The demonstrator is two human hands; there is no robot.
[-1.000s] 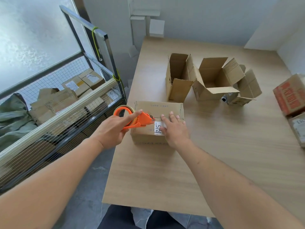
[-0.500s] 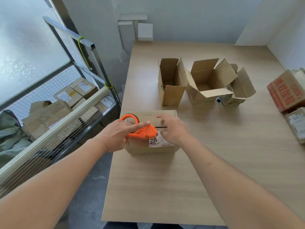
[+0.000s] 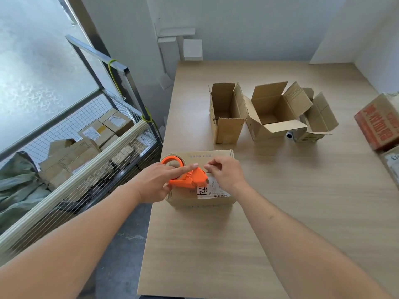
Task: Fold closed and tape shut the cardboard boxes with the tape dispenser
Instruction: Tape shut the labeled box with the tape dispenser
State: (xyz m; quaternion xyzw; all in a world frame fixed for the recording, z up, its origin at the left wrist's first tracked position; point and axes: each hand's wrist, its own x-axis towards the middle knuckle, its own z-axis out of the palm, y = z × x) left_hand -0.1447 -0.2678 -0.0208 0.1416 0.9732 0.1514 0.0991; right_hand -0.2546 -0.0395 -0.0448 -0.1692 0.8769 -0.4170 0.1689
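Note:
A closed cardboard box (image 3: 218, 156) with a white label lies near the table's left edge. My left hand (image 3: 154, 183) grips an orange tape dispenser (image 3: 191, 179) resting on the box top, index finger stretched along its upper side. My right hand (image 3: 224, 172) hovers over the box just right of the dispenser's front, thumb and fingertips pinched together at the tape end; the tape itself is too faint to see. Three open boxes stand farther back: a tall narrow one (image 3: 224, 114), a wider one (image 3: 273, 113) and a smaller one (image 3: 317, 119).
The wooden table (image 3: 280, 212) stretches forward and right. A red printed carton (image 3: 380, 124) and another labelled box (image 3: 391, 162) sit at the right edge. A wire cage cart (image 3: 90, 152) holding several taped boxes stands left of the table.
My right hand lifted from lying flat on the box and now pinches at the dispenser's front. The left hand brought the dispenser rightward onto the box top. The view drew back slightly.

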